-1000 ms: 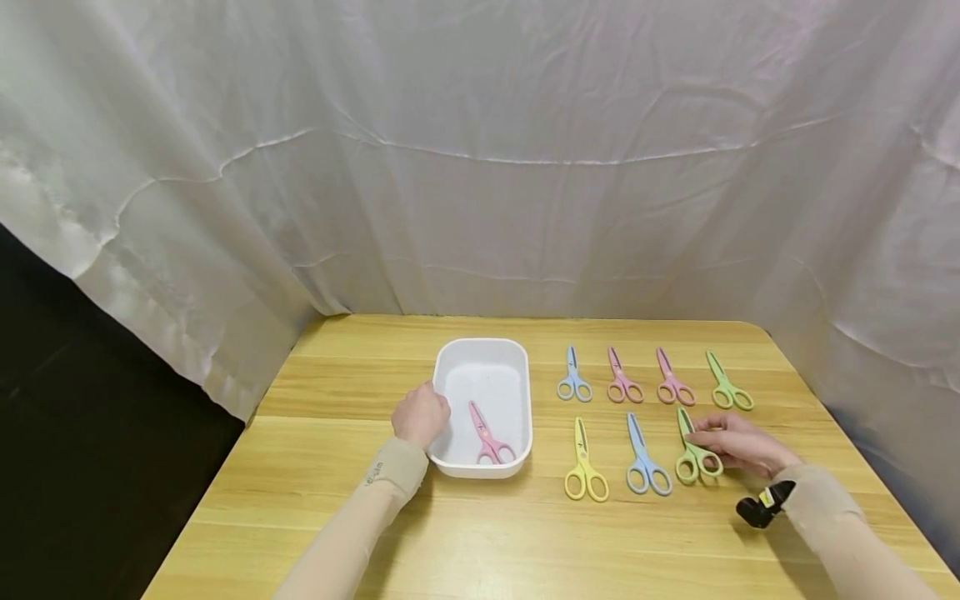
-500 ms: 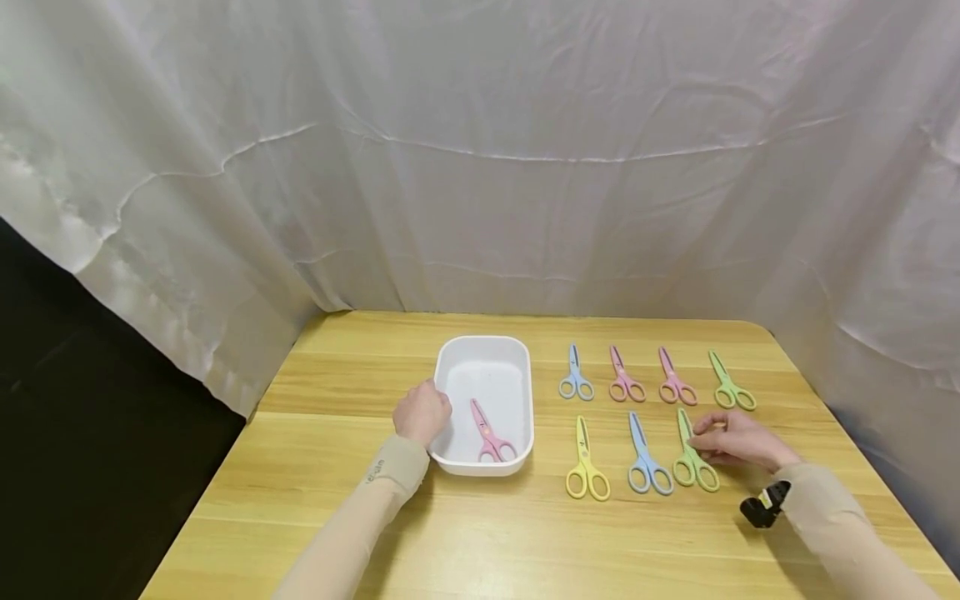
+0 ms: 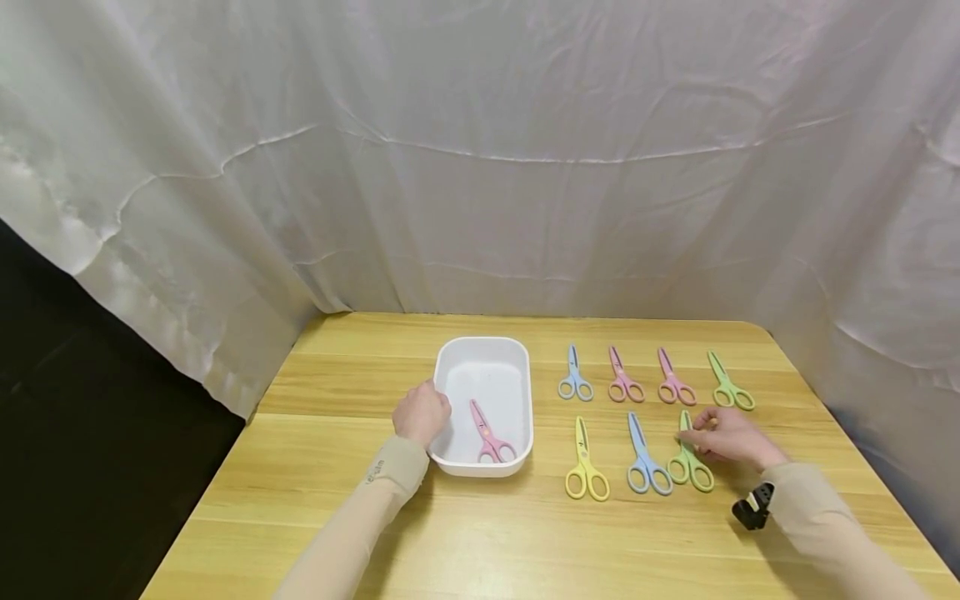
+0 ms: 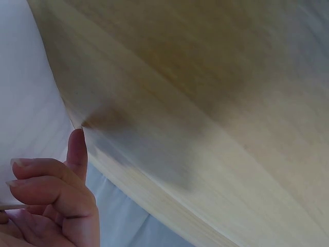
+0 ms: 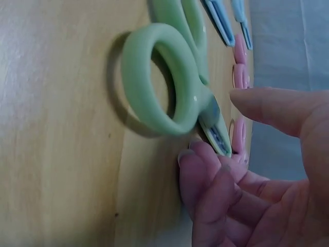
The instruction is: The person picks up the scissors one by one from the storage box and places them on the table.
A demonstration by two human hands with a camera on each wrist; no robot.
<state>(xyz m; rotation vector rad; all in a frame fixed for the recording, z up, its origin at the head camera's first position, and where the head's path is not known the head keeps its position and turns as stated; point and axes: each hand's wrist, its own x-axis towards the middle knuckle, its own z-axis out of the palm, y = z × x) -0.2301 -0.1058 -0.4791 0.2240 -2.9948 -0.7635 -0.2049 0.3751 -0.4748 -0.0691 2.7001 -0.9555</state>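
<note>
My right hand (image 3: 731, 437) is at the blades of the green scissors (image 3: 687, 451) at the right end of the near row. In the right wrist view the thumb stands apart from the bent fingers, with the blades of these green scissors (image 5: 134, 77) between; the fingertips are close beside them, and contact is hard to tell. My left hand (image 3: 422, 414) grips the left rim of the white tray (image 3: 480, 471). In the left wrist view its fingers (image 4: 51, 188) are curled, one pointing outward. Pink scissors (image 3: 483, 428) lie inside the tray.
Yellow scissors (image 3: 582, 455) and blue scissors (image 3: 641, 452) lie left of the green pair. Behind them are blue scissors (image 3: 574, 379), two pink pairs and green scissors (image 3: 722, 380). A pale curtain (image 3: 487, 208) hangs behind the wooden table (image 3: 510, 533).
The green scissors by my right hand have shifted slightly left, and that hand moved left with them. The left hand and tray stay in place.
</note>
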